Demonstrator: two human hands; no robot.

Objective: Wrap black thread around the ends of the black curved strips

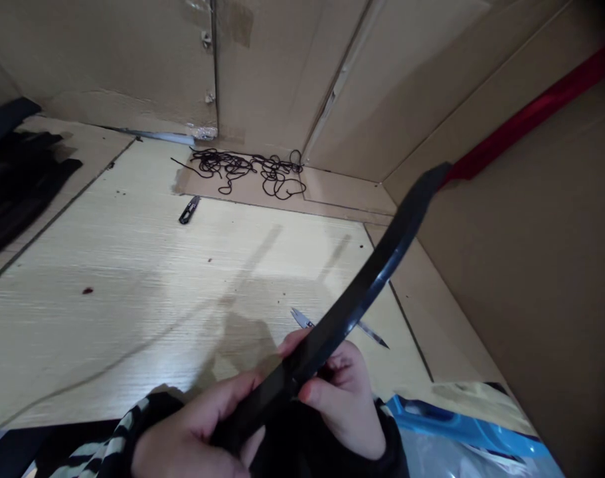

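Note:
A long, curved, glossy black strip (342,320), perhaps rubber or plastic, crosses the view from the bottom middle to the upper right. My left hand (195,425) grips its lower part, and my right hand (345,398) holds it just beyond, fingers curled around it. The strip's far end rises clear of the table, and a red band (526,119) continues in line behind it. A small pair of thread snips (189,210) lies on the pale wood-grain table (133,285), and a second pair of snips (301,318) lies near my right hand, partly hidden by the strip.
A tangle of thin black cord (247,171) lies at the far edge of the table, against cardboard walls (521,265) that enclose the back and right. Dark strips (18,186) are stacked at the left. A blue plastic bag (461,425) sits at the lower right.

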